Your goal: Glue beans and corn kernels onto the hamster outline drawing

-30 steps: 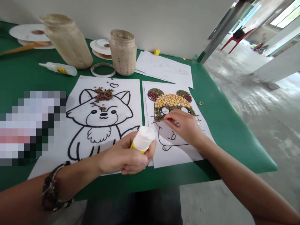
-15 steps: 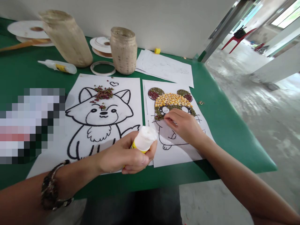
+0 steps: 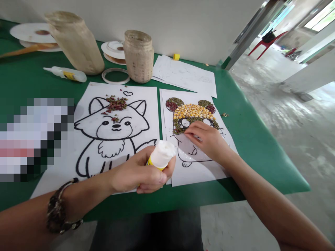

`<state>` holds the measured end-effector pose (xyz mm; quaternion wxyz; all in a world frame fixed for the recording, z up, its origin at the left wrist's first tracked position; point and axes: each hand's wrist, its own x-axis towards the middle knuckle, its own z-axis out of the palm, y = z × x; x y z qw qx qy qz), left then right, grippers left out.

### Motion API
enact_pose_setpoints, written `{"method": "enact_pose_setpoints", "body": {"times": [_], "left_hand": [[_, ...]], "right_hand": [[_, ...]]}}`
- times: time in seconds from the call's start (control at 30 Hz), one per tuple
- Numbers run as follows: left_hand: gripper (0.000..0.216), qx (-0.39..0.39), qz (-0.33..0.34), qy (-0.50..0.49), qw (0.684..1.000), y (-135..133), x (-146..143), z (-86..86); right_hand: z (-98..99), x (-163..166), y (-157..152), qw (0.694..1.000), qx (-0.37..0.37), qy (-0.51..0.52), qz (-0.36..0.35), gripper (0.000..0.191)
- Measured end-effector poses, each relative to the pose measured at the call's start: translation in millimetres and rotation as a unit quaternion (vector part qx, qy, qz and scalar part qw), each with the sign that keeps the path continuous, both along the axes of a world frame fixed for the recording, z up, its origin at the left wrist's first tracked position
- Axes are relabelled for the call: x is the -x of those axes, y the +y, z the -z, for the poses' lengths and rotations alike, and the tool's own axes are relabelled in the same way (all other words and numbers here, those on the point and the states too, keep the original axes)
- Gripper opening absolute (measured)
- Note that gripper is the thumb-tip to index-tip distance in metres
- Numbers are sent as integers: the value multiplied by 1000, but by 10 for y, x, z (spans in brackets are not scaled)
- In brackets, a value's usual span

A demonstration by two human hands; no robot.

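Observation:
My left hand (image 3: pixel 149 174) is wrapped round a white glue bottle (image 3: pixel 162 155) with a yellow label, held above the gap between two sheets. My right hand (image 3: pixel 206 139) is closed in a pinch at the face of an animal drawing (image 3: pixel 185 153) on the right sheet; whatever lies between the fingertips is too small to make out. Yellow corn kernels (image 3: pixel 193 111) cover that animal's forehead, and green and red beans (image 3: pixel 174 104) fill its ears. On the left, a fox drawing (image 3: pixel 115 132) carries a loose heap of red and green beans (image 3: pixel 116 104) on its head.
Along the back stand a tall dusty jar (image 3: pixel 75 45) and a shorter jar (image 3: pixel 138 55), with white spools (image 3: pixel 113 50) and a tape roll (image 3: pixel 115 76) nearby. A second glue bottle (image 3: pixel 65 74) lies at left. Sketched papers (image 3: pixel 185 75) and a yellow cap (image 3: pixel 176 56) are near the wall.
My right fingertips have shifted very slightly along the animal's face. The left hand keeps its hold on the glue bottle, and the view has moved a touch.

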<state>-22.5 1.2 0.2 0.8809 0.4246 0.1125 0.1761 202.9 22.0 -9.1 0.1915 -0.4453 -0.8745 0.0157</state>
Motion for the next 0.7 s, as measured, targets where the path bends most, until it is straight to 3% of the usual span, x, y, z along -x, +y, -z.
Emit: {"method": "enact_pose_setpoints", "body": {"times": [0.2, 0.3, 0.4, 0.57, 0.7], "left_hand": [[15, -3, 5, 22, 1000, -1, 3, -20], [15, -1, 2, 18, 1000, -10, -10, -27], [14, 7, -8, 15, 1000, -26, -19, -43], [13, 11, -3, 4, 1000, -34, -17, -47], [12, -2, 6, -16, 1000, -28, -8, -21]], "right_hand": [[-65, -15, -36, 998, -13, 49, 22, 12], [-128, -11, -45, 995, -23, 88, 44, 18], [-205, 39, -41, 997, -18, 71, 20, 25], [-382, 279, 48, 994, 48, 98, 5, 39], [-471, 571, 245, 965, 165, 202, -14, 18]]}}
